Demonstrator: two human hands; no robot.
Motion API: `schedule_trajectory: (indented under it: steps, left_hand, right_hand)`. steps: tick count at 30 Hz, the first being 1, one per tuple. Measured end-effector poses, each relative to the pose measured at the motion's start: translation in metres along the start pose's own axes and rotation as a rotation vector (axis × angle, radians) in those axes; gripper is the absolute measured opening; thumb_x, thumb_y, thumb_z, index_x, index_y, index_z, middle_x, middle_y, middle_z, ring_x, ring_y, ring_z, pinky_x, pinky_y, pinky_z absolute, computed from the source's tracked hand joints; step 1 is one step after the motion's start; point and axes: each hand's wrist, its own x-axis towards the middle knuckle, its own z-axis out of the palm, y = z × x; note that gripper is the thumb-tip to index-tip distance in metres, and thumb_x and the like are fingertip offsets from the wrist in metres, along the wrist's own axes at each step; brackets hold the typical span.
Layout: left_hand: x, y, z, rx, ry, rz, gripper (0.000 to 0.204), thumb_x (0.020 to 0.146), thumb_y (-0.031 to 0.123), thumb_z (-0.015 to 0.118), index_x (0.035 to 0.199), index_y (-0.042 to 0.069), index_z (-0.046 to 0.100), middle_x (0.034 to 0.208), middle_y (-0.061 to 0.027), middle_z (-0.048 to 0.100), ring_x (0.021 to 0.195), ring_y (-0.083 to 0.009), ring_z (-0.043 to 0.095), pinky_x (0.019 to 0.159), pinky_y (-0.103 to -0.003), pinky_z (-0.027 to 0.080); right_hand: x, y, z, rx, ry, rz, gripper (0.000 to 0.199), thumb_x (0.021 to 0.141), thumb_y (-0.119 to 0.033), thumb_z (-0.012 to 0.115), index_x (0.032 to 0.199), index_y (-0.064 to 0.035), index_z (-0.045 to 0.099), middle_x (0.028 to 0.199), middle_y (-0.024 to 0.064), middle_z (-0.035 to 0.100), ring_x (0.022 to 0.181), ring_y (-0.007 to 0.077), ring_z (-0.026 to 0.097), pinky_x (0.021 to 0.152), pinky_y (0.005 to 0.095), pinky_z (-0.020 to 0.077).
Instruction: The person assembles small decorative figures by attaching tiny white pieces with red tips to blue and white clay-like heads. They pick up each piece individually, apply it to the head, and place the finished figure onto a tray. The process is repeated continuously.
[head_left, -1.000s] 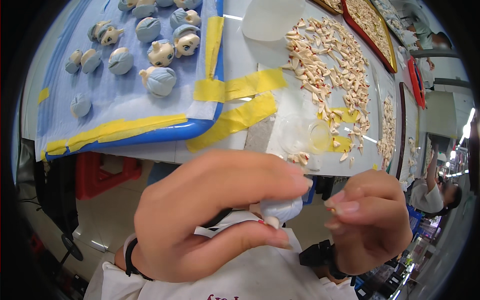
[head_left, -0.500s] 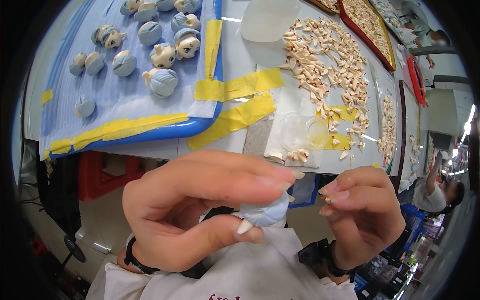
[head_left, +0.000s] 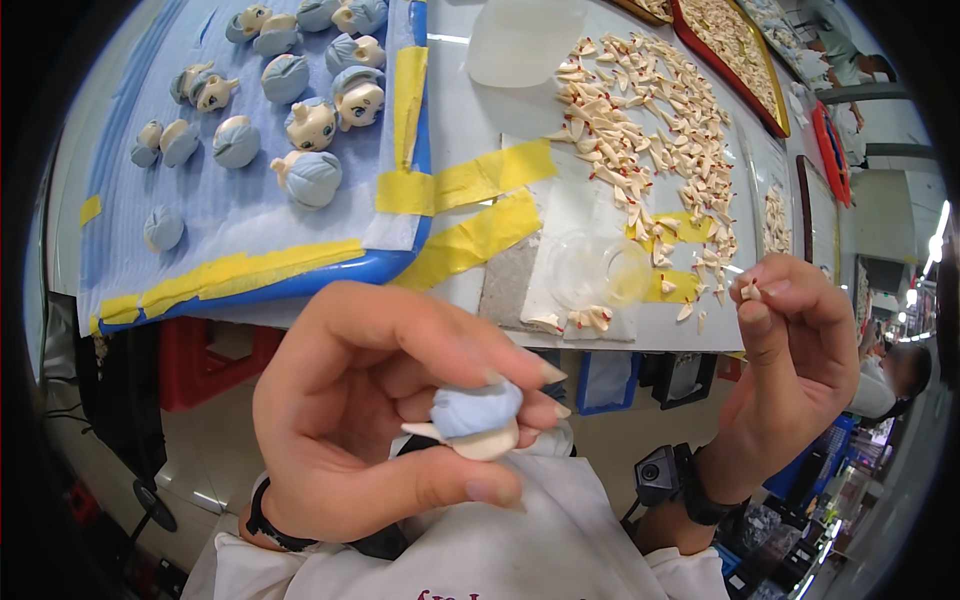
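Note:
My left hand [head_left: 385, 420] grips a small doll head [head_left: 475, 418] with blue hair and a cream face, held close to my chest below the table edge. My right hand [head_left: 795, 350] is raised to the right of it, and its fingertips pinch a tiny cream part [head_left: 748, 291]. The two hands are apart. On the table above lie several more blue-haired doll heads [head_left: 312, 175] on a blue tray [head_left: 300, 283] lined with blue cloth and yellow tape.
Several small cream pieces with red tips [head_left: 640, 130] are spread over the white table [head_left: 470, 105]. A clear round dish [head_left: 598, 268] sits near the front edge. Red trays [head_left: 735, 60] of similar pieces stand at the back right. A red crate [head_left: 200, 355] is under the table.
My right hand has lifted up and away to the right with the tiny part. The doll head has turned in my left hand, its blue hair now facing up.

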Motion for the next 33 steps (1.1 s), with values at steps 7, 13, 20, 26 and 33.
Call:
schedule_trajectory:
  steps: [7,13,20,26,33]
  left_hand:
    - [0.009,0.001,0.000,0.143,0.036,0.014,0.042,0.075,0.028,0.071,0.093,0.003,0.044,0.086,-0.0143,0.053,0.066,-0.0174,0.058,0.054,-0.023,0.049]
    - [0.009,0.000,-0.002,0.047,0.035,0.023,0.037,0.079,0.027,0.067,0.094,0.003,0.043,0.082,-0.0129,0.051,0.058,-0.0141,0.054,0.049,-0.022,0.046]
    - [0.007,0.002,-0.001,-0.077,0.092,-0.050,0.033,0.082,0.025,0.063,0.096,0.004,0.041,0.080,-0.0122,0.049,0.055,-0.0134,0.053,0.048,-0.021,0.046]
    - [0.010,0.002,0.001,-0.146,0.085,-0.129,0.036,0.081,0.031,0.063,0.096,0.006,0.041,0.081,-0.0089,0.050,0.058,-0.0132,0.049,0.050,-0.021,0.041]
    - [0.011,0.004,0.002,-0.160,0.067,-0.106,0.039,0.082,0.033,0.062,0.100,0.005,0.040,0.092,-0.0096,0.049,0.066,-0.0137,0.051,0.053,-0.020,0.041]
  right_hand:
    - [0.003,0.001,0.008,0.062,-0.072,0.064,0.013,0.076,0.003,0.060,0.086,0.0007,0.052,0.083,0.0135,0.057,0.077,0.0163,0.053,0.070,0.0266,0.0429]
    - [0.005,0.005,0.008,0.078,-0.076,0.041,0.013,0.075,0.002,0.059,0.086,0.0009,0.051,0.083,0.0133,0.056,0.076,0.0158,0.052,0.067,0.0255,0.0417]
    - [0.002,0.007,0.006,0.061,-0.099,0.038,0.015,0.074,0.000,0.061,0.087,0.0014,0.053,0.083,0.0130,0.055,0.075,0.0162,0.052,0.067,0.0258,0.0415]
    - [0.003,0.012,0.001,-0.011,-0.092,-0.049,0.017,0.075,-0.004,0.064,0.087,0.0005,0.054,0.083,0.0134,0.055,0.074,0.0166,0.052,0.067,0.0268,0.0423]
    - [-0.001,0.007,-0.005,0.106,-0.108,0.005,0.018,0.076,-0.008,0.065,0.086,-0.0005,0.053,0.086,0.0129,0.055,0.075,0.0174,0.051,0.068,0.0274,0.0422]
